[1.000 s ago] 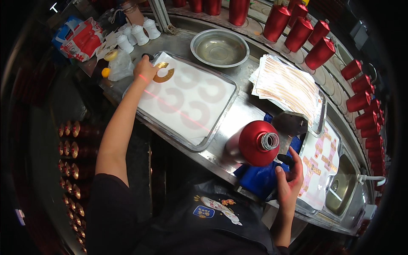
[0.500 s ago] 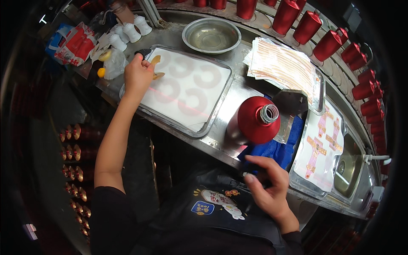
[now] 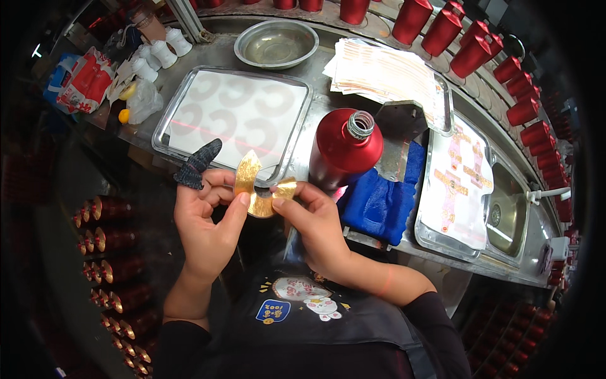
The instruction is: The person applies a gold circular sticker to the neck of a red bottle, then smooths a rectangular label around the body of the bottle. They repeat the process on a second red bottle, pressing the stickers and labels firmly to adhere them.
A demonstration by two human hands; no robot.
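Foil (image 3: 260, 206), gold and cut in an open curve, is held up in the air between the person's two hands, just in front of the near edge of the worktop (image 3: 216, 52). The grip is pinched closed on both sides: the left hand (image 3: 207, 218) has thumb and fingers on the longer arm of the curve, the right hand (image 3: 320, 226) has the other end. From where I stand, handling it well seems to call for a light, even hold near the ends, both sides at one level, with no tugging and no sharp bend at the thin middle, which would probably crease first. The piece shines, brightest on the left arm, which rises to a blunt point; the right end is partly hidden by fingers, and I can't tell what the back is like. One finger of the left hand, wearing a black cover (image 3: 199, 165), sticks out apart from the foil. Beyond lies a metal tray (image 3: 298, 131) with a white sheet (image 3: 221, 107) showing pale grey curves. To its right stand an uncapped red bottle (image 3: 344, 146) and, beside that, a blue cloth (image 3: 377, 205); farther back sits a metal bowl (image 3: 278, 45).
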